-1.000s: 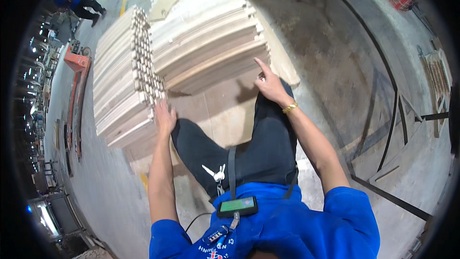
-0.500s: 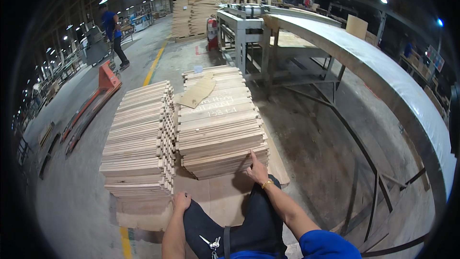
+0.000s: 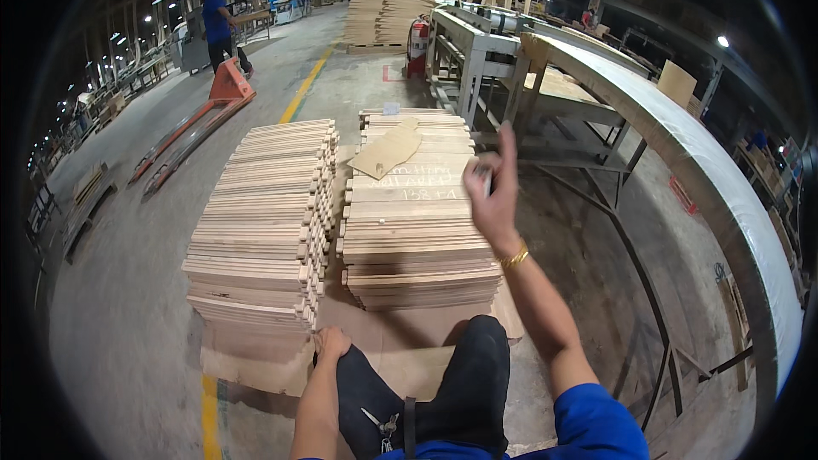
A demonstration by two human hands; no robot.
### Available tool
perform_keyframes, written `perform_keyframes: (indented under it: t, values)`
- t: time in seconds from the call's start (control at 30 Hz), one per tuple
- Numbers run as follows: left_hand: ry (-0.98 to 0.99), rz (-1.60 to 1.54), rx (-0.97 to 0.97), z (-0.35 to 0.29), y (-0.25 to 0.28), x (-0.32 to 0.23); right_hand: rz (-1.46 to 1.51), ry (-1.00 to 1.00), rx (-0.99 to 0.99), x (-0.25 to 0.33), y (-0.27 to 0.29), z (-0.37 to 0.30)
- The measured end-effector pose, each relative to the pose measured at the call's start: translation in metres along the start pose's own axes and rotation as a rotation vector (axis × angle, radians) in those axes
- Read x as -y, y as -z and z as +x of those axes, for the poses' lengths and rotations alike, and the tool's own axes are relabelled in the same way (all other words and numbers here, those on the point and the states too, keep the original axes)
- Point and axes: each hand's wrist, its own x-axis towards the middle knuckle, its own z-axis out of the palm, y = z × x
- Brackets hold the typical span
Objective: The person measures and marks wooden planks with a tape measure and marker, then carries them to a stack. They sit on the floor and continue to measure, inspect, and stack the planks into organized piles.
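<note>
Stacks of pale, flat wooden slats fill the floor ahead of the person, and what matters is how they lie from the two hands. The right-hand stack of long pale wooden boards (image 3: 419, 230) sits straight ahead and just left of the raised right hand (image 3: 492, 196); its boards run left to right across the view, their long axis crosswise to the person, cut ends facing left and right. The top board bears chalk writing, and a loose, flat, tan cardboard-like offcut (image 3: 388, 152) rests on the far part of the stack, pointing far-right.

That right hand is lifted above the near right edge of this stack, index finger pointing up and the other fingers curled around something small and pale; what it is cannot be told. It is the nearer hand to the right-hand stack.

The left hand (image 3: 331, 344) is low and near, fingers closed down on the person's own dark-trousered knee (image 3: 366, 383), holding nothing. It lies just beside the near corner of the left-hand stack of narrower pale wooden slats (image 3: 264, 221), whose pieces also run crosswise, stepped back toward the far side.

An orange pallet jack (image 3: 200, 123) lies far left on the concrete floor (image 3: 119, 307), and a grey metal bench frame (image 3: 545, 94) stands to the far right.
</note>
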Motion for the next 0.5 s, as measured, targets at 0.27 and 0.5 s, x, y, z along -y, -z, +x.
perform_keyframes:
  t: [0.27,0.5]
  values:
    - [-0.107,-0.174,-0.158,-0.007,-0.001,0.003,0.394,0.169,-0.109,0.079,0.018,0.04]
    - [-0.889,-0.731,-1.132,-0.208,0.169,-0.011,0.087,-0.645,0.386,0.014,0.045,-0.177]
